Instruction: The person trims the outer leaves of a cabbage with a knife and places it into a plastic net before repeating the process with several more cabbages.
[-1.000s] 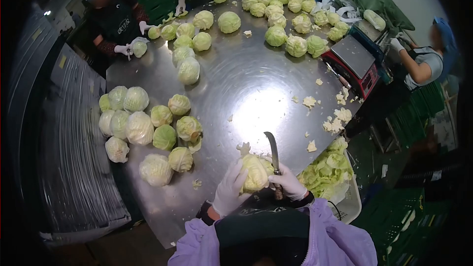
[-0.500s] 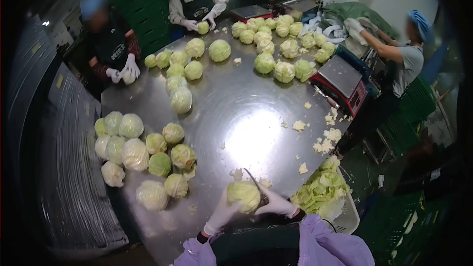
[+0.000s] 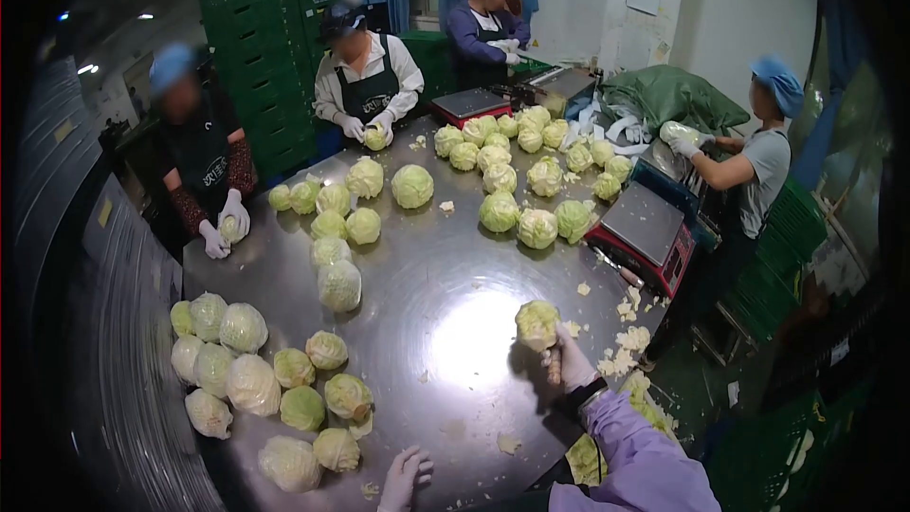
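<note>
My right hand [image 3: 573, 360] reaches out over the steel table, wrapped round a knife whose wooden handle [image 3: 555, 368] sticks out below the fingers. A trimmed green cabbage [image 3: 537, 325] is at the far end of this hand, hiding the blade and some of the fingers. Near the front edge, my left hand [image 3: 406, 476] is low and holds nothing, its gloved fingers apart. Small leaf scraps [image 3: 509, 443] lie to its right. Both hands wear white gloves.
Several cabbages, some in clear film [image 3: 244, 327], lie at left. More loose cabbages [image 3: 498, 211] and a red scale [image 3: 647, 228] are at the far right. Another knife [image 3: 618, 267] lies beside the scale. A basket of leaves [image 3: 585, 460] is below the right edge. Four-sided work involves several people [image 3: 365, 81].
My right hand has moved forward and right with the knife and cabbage. My left hand has let go of the cabbage and dropped back. The view has tilted up.
</note>
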Tool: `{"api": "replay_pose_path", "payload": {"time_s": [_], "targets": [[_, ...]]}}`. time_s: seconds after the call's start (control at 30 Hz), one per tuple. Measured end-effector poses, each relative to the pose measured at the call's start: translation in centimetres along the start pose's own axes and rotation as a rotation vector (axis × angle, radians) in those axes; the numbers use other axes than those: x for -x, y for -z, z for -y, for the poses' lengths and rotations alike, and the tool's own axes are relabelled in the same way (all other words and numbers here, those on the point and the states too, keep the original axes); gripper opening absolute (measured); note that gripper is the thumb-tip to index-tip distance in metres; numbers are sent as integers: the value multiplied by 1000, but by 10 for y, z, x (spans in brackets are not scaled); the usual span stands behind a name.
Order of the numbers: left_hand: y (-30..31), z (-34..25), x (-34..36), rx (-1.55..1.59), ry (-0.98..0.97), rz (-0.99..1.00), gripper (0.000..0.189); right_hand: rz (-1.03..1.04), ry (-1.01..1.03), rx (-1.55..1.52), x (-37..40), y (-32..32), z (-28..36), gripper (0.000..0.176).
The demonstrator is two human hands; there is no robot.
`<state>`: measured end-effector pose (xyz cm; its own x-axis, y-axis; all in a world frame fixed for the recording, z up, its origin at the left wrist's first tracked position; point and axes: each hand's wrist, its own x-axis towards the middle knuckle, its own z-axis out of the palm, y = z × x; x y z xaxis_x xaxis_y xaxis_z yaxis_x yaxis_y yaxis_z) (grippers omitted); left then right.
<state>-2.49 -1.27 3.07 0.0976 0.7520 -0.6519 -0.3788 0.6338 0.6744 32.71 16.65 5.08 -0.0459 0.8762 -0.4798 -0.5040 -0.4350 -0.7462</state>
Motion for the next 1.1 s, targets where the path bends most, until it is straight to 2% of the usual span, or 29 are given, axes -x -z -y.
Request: {"api": "replay_pose_path", "payload": {"time_s": [0.07, 0.13, 0.2, 0.23, 0.27, 0.3, 0.33, 0.4, 0.47, 0.53, 0.57, 0.6, 0.67, 0.7, 0.77, 0.8, 0.87, 0.9, 0.97, 1.0, 1.07, 1.1], "targets": [[11, 5, -11, -11, -6, 7, 59, -71, 156, 23, -28, -8, 36, 45], [20, 14, -13, 19, 7, -39, 61, -42, 283, -11, -80, 6, 60, 45], [31, 26, -19, -166, -227, -118, 41, -134, 480, 2, -147, 35, 75, 44], [33, 29, -18, -251, -310, -174, 38, -58, 559, -123, -161, 29, 92, 39], [33, 27, -17, -344, -380, -229, 36, -83, 425, -10, -174, 45, 109, 38], [31, 24, -13, -295, -401, -248, 36, -47, 470, 27, -182, 46, 123, 38], [29, 20, -11, -252, -431, -262, 36, -183, 501, -114, -198, 41, 137, 40], [32, 24, -12, -219, -446, -361, 38, -191, 588, -114, -203, 29, 156, 40], [39, 18, -5, -219, -477, -411, 39, 160, 398, -55, -206, 60, 171, 40], [42, 8, 5, -575, -595, -799, 44, 94, 352, 163, -179, 42, 157, 37], [42, -1, 11, -806, -705, -986, 52, 12, 338, 106, -162, 24, 140, 38], [48, -11, 11, -799, -697, -992, 52, -102, 302, 147, -134, -1, 124, 37], [64, -30, 13, -1072, -851, -1051, 63, -69, 232, 272, -80, -40, 90, 36], [67, -35, 12, -1070, -845, -1051, 63, -61, 204, 282, -68, -41, 69, 36], [72, -43, 3, -1406, -666, -920, 75, 4, 117, 267, -42, -42, 28, 37], [76, -44, -5, -1410, -676, -913, 75, 60, 58, 244, -25, -45, 9, 39], [82, -45, -19, -1653, -710, -874, 84, 85, -34, 179, 3, -41, -27, 39], [80, -53, -17, -1660, -727, -856, 84, 102, -84, 272, 18, -30, -39, 40], [74, -68, -12, -1291, -591, -775, 79, 123, -126, 344, 50, -28, -55, 42], [72, -66, -13, -1300, -606, -759, 79, 173, -113, 383, 60, -20, -63, 41], [62, -60, -8, -154, -642, -326, 67, 171, -162, 372, 84, -17, -76, 42], [57, -57, -5, -73, -582, -212, 60, 177, -179, 320, 95, -19, -81, 43]]}}
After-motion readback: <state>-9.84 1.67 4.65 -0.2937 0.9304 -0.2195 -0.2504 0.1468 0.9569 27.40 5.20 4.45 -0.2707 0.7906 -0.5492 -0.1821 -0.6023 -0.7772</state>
